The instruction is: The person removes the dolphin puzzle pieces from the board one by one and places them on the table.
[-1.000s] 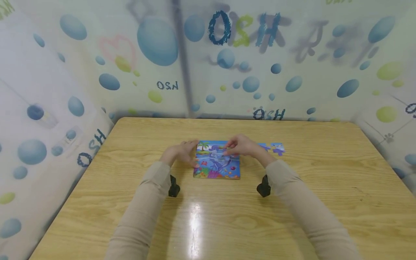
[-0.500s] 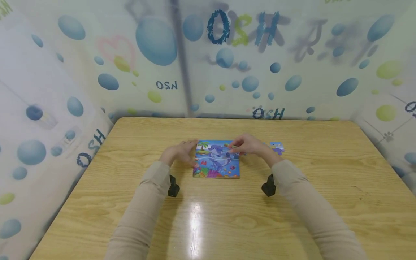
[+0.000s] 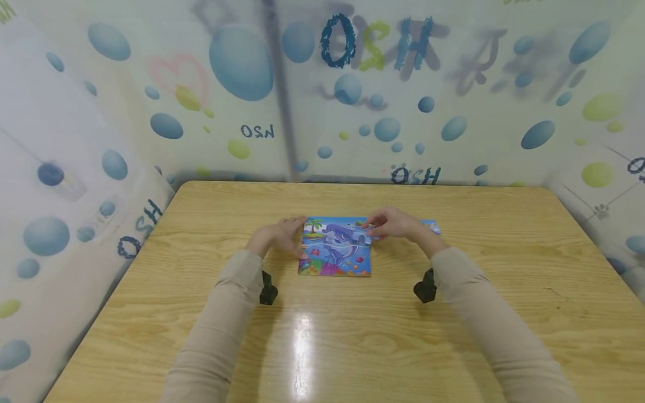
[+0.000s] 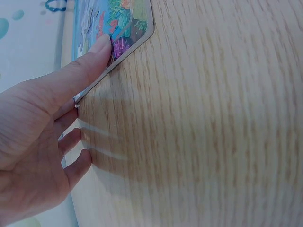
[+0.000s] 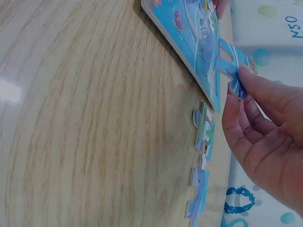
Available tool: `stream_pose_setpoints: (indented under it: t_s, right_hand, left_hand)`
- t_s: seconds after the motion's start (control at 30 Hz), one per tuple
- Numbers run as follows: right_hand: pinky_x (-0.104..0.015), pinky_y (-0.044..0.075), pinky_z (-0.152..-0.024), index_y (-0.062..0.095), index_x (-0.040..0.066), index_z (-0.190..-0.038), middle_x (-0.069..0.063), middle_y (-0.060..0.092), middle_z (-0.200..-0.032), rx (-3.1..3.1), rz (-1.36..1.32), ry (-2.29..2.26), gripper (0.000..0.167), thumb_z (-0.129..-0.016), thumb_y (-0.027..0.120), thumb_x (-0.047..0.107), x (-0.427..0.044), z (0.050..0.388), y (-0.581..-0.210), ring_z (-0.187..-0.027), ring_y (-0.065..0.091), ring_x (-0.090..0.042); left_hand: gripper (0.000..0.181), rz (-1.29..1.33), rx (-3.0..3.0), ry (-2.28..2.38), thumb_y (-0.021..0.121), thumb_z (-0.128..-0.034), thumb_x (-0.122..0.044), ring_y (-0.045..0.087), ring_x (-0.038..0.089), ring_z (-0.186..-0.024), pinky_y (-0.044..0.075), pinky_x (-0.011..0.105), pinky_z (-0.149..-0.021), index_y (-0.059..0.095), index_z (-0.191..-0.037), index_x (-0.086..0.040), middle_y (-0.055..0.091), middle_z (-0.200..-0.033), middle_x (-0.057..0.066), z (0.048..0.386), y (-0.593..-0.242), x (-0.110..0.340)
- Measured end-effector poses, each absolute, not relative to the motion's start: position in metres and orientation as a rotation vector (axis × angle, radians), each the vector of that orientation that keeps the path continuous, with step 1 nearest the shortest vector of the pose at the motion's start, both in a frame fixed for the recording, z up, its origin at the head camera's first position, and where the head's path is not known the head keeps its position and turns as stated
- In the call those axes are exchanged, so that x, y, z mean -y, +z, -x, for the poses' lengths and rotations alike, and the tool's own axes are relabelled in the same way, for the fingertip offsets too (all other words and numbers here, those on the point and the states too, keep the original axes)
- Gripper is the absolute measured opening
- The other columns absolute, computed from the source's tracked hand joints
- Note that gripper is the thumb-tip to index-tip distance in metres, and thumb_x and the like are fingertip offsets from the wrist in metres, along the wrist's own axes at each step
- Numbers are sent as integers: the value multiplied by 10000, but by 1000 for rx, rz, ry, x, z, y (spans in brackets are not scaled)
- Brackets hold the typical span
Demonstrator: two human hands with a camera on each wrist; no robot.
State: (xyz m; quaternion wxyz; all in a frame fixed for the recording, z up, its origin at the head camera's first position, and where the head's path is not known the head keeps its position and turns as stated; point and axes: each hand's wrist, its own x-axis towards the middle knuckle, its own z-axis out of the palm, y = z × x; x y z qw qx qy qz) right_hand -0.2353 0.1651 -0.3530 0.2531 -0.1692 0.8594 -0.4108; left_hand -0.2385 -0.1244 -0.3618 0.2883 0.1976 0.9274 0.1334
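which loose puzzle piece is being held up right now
The blue piece pinched in the right hand, beside the puzzle board. The other loose pieces in view lie on the table, with no hand holding them.

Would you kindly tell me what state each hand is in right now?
Left hand: open, thumb resting on the puzzle board.
Right hand: closed, pinching a puzzle piece.

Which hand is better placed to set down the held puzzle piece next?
Likely the right hand: it pinches the puzzle piece, with loose pieces nearby. The left hand touches the left edge of the puzzle.
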Motion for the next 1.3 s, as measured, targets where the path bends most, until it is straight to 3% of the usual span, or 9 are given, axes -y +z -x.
stream_pose_setpoints:
  t_s: [0.37,0.63,0.87,1.13,1.3]
  right_hand:
    - [-362,557,-791,574,-45,-1086,-159,634,-1020,-2334,401,-1115,318,-834,658,130,-185,233,-353,-820,609,-130]
    - [-291,567,-698,610,1,-980,-38,660,-820,-2253,496,-1168,318,-783,719,226,-201,231,-352,-715,609,-89]
    - [-289,561,-732,613,-44,-1055,-69,674,-883,-2305,401,-1053,324,-816,681,163,-206,232,-359,-754,605,-79]
    - [-229,553,-667,622,-45,-1065,10,659,-800,-2280,325,-1049,296,-820,670,115,-205,231,-363,-680,583,-56]
    - [-222,549,-671,605,-62,-1069,-46,662,-866,-2286,316,-1033,315,-818,673,116,-205,231,-368,-701,576,-61]
  left_hand:
    - [1008,-514,-2468,361,694,-783,-391,35,389,-1407,108,531,-1149,28,-1480,-95,59,-1546,141,239,-362,125]
    - [998,-518,-2477,351,686,-789,-397,38,385,-1408,111,533,-1148,28,-1481,-107,58,-1548,127,239,-362,125]
    - [997,-519,-2474,359,689,-788,-393,32,395,-1405,113,544,-1143,31,-1481,-110,53,-1549,125,239,-362,125]
    - [1000,-501,-2466,375,694,-785,-382,21,387,-1408,104,546,-1143,27,-1482,-117,39,-1551,117,238,-360,124]
    - [999,-509,-2466,369,690,-789,-385,21,389,-1407,109,556,-1138,22,-1482,-119,33,-1552,113,238,-360,125]
